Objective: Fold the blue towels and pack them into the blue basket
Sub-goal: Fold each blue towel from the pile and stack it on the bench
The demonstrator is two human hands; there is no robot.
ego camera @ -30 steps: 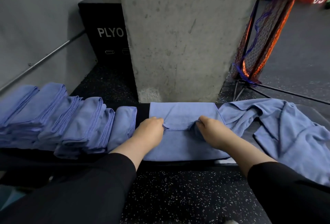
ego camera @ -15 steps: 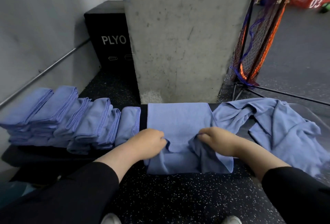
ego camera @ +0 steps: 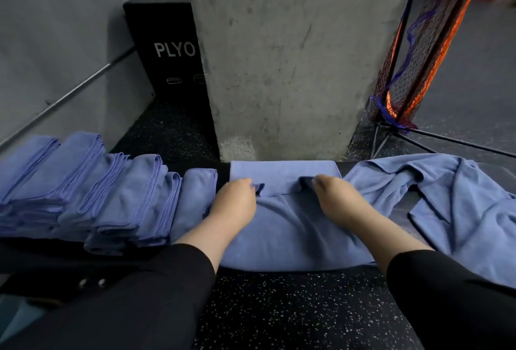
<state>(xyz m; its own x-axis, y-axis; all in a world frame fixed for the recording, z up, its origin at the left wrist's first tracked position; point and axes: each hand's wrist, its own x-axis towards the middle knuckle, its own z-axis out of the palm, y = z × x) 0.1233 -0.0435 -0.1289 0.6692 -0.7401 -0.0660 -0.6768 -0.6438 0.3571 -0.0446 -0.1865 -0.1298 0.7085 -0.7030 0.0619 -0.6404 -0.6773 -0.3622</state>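
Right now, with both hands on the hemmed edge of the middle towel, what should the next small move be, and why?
Probably carry that hem forward to the far edge and lay it flat. The left hand and right hand each pinch the hem of the towel, which reaches only partway across, so the fold looks unfinished. Finished folded towels lie to the left; unfolded towels wait on the right.

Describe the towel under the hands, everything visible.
The towel being folded is plain blue, soft-looking cloth with a stitched hem. It lies flat on the black bench before the concrete pillar, its near part doubled over toward the far edge. The left hand and right hand each pinch that hemmed edge. Its near fold overhangs the bench slightly.
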